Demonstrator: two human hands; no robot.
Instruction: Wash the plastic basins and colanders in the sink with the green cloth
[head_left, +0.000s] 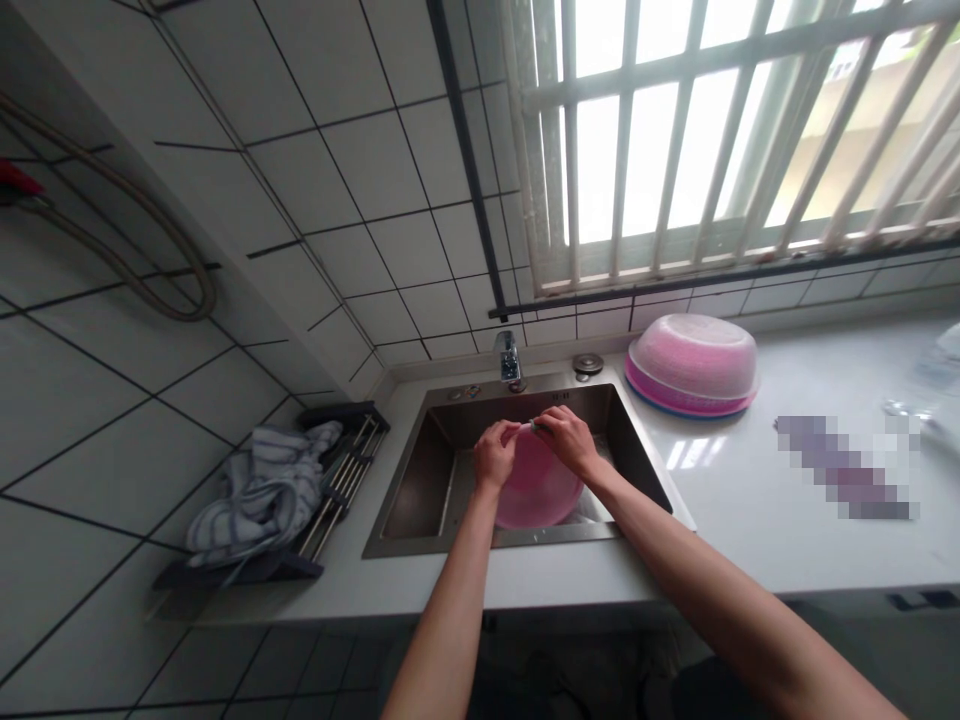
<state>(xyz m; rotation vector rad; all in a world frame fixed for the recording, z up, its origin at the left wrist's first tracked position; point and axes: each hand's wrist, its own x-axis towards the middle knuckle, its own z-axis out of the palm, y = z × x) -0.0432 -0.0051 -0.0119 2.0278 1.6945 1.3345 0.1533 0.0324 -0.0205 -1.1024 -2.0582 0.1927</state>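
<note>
A pink plastic basin [538,492] sits in the stainless steel sink [411,505], below my hands. My left hand [496,456] is closed, its fingertips pinched at the basin's far rim. Beside it, my right hand [568,438] is closed with a small green thing [541,427] showing at its fingertips, too small to name. The fingertips of both hands nearly meet over the rim. Behind them stands a chrome faucet [508,360].
Stacked pink and translucent basins [694,365] stand upside down right of the sink. A metal drain cover [588,364] lies by the faucet. On the left, a striped cloth [259,490] lies on a rack [346,475]. A blurred-out object [844,468] lies on the right counter.
</note>
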